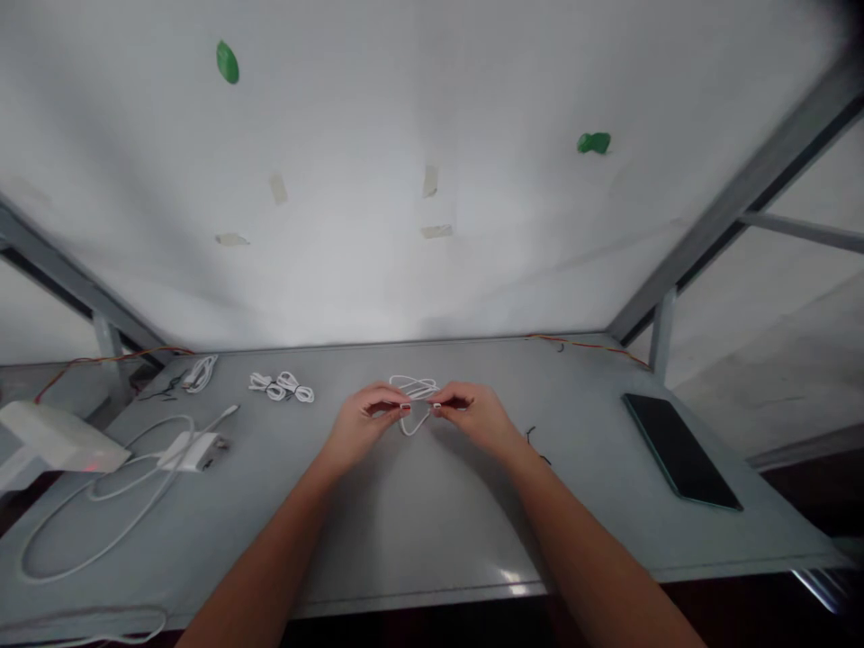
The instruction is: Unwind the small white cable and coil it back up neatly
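- White cable (413, 396): thin, partly looped, held just above the bench (418, 513) near its centre, toward the far edge. A few loops are gathered at the top and one loop hangs down between the two hands.
- Handling, as judged: very light, soft and limp, with no stiffness to keep a shape; loops are likely to spring open or tangle if released. The smooth sheath may slip, so it is best taken by pinching the gathered strands together where they cross, not by a single strand.
- Left hand (363, 421): at 9 o'clock of the cable, thumb and fingertips pinched shut on its left side.
- Right hand (477, 416): at 3 o'clock of the cable, thumb and fingertips likewise pinched on its right side; the two hands are near each other, not touching.
- Coiled white cables (282, 387): small bundles laid at 9 o'clock of the hands, well apart from them; a further bundle (200, 373) is seen beyond, toward 10 o'clock.
- White charger block (193, 452) with a long loose lead (101, 522): at 8 o'clock, on the bench.
- White box (58, 438): at the far left edge.
- Dark flat phone or tablet (680, 450): at 3 o'clock, face up, well apart.
- White back panel (432, 180): at 12 o'clock, bearing tape strips and two green marks.
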Demonstrator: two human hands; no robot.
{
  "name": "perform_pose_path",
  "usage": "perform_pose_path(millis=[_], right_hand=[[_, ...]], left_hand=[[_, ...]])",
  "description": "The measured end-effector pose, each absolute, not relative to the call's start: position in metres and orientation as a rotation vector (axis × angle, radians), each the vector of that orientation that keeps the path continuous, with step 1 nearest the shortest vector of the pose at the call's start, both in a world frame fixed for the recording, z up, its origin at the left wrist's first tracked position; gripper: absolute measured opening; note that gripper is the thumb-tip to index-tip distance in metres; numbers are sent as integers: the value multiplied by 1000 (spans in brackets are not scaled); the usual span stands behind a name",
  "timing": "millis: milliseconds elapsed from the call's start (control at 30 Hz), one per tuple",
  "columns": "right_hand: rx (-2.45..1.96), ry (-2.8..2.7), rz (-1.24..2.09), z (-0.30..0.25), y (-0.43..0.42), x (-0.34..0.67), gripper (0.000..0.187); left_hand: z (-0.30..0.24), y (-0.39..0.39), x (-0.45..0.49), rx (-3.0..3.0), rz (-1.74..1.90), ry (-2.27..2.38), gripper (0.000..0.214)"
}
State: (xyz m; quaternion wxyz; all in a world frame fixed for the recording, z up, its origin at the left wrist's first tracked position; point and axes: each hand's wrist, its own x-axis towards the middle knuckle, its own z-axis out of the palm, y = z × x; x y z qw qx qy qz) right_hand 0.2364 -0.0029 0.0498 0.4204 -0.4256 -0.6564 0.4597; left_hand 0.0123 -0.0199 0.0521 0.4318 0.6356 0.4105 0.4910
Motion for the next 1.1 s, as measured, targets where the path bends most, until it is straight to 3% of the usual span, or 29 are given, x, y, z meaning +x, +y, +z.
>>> perform_pose_path(millis=[133,300,400,533,767,967,1100], right_hand=[[-1105,-1604,1118,48,2,242,14],[-1157,-1166,877,55,20,294,35],[-1241,-1035,796,55,28,328,36],[-1433,-1100,1002,42,30,339,31],[-1482,-1211,1557,18,21,284,30],[-1249,-1290,1736,14,11,229,36],[-936,-1236,1773,16,11,211,48]], left_hand=[[46,-14,9,1531,1241,1099,25],[45,4,-38,1154,1669,1558,46],[46,10,-74,1169,1586,1931,40],[38,8,-81,1453,1309,2230,27],[10,-2,-6,1786,972,2007,27],[3,-10,50,2002,948,1614,26],[0,-11,59,1755,1051,1532,31]])
